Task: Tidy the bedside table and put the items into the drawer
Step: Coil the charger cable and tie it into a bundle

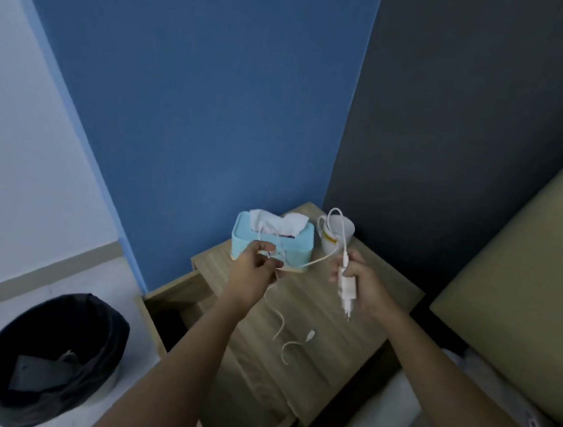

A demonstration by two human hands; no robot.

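You had the white charger [347, 286] in your right hand [366, 287], fingers curled round the adapter body, prongs pointing down toward the table. Grip looked firm, hand mostly closed on it. Your left hand [255, 265] was pinched on the cable [320, 259], thumb and fingers closed on a gathered bit of it, just in front of the tissue box [272, 243].

Key relation: the cable ran left to right between your two hands, w/ a loop standing up by the mug [335, 234] above the right hand, and the loose tail dropping from the left hand down onto the bedside table [316, 337]. The tail's end, w/ its small connector [310, 335], lay on the wood nearer you, between both forearms, closer to the left one. So the slack sat below and toward you from the left hand, and that hand was the one placed to gather it.

The drawer [174, 309] stood open on the left side of the table, below and left of your left hand; inside too dark to tell contents. Prob. you were mid-coil: cable needed winding up before the charger went in. Left hand was nearer the drawer. Risk: the dangling tail snagging on the table edge or the box.

Bin [49, 359] sat on the floor further left, well apart.
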